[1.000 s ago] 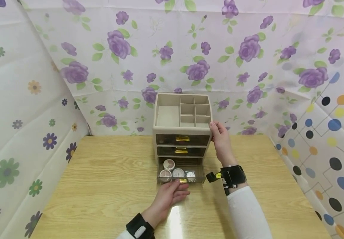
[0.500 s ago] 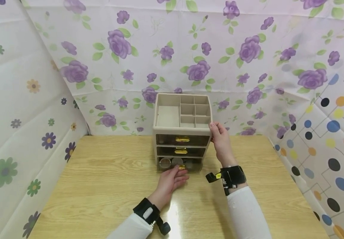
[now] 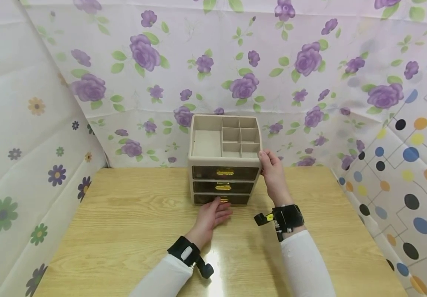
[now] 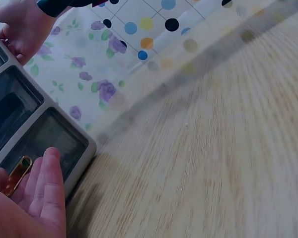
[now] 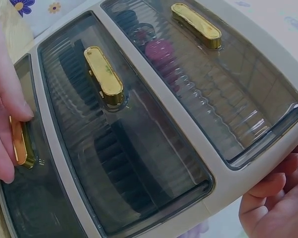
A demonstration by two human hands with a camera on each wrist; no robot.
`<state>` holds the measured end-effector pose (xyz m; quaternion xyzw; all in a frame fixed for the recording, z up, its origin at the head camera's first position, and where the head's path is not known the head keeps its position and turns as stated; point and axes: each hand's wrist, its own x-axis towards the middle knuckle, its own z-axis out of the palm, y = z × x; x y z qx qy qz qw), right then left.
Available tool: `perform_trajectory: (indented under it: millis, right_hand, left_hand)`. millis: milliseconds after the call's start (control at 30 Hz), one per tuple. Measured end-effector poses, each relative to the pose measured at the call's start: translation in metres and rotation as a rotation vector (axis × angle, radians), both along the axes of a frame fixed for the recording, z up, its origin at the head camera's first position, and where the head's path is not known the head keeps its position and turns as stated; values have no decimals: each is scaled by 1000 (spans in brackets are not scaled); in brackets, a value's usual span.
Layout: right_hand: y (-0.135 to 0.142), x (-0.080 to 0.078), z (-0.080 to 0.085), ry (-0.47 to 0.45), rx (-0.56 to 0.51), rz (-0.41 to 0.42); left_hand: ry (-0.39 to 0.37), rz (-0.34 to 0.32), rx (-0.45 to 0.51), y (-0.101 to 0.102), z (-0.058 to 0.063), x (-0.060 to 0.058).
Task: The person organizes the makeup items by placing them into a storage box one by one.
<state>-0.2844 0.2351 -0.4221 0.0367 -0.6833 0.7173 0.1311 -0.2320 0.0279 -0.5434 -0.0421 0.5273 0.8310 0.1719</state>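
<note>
A cream desktop drawer organizer (image 3: 225,159) stands on the table, its three smoky drawers with gold handles all pushed in. My left hand (image 3: 207,218) is at the bottom drawer (image 3: 204,198). In the right wrist view, its thumb and fingers lie on either side of the bottom gold handle (image 5: 22,146). The fingers (image 4: 52,173) stretch forward, nearly straight, in the left wrist view. My right hand (image 3: 274,175) grips the organizer's right side by the top corner, thumb at the front edge. Through the top drawer (image 5: 188,84) a pink round item shows in the right wrist view.
The organizer's top has one large and several small compartments (image 3: 240,137). Flowered cloth (image 3: 143,82) hangs close behind the wooden table (image 3: 143,231). More patterned cloth hangs at both sides. A small camera (image 3: 204,270) juts from the left wrist.
The bottom drawer, earlier pulled out with round makeup compacts showing, has slid back into the organizer. My left hand has moved forward with it; the right hand keeps its hold.
</note>
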Motion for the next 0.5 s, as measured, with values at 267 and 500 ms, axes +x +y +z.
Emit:
perform_trajectory:
  millis: [267,500]
  right_hand:
    - [11,7,-3,4,60,17]
    - [76,46,-51,-124,656,16]
  left_hand:
    - [66,-170,-35,-21,-1,-2]
    - [215,-311,-278,-99,19,16]
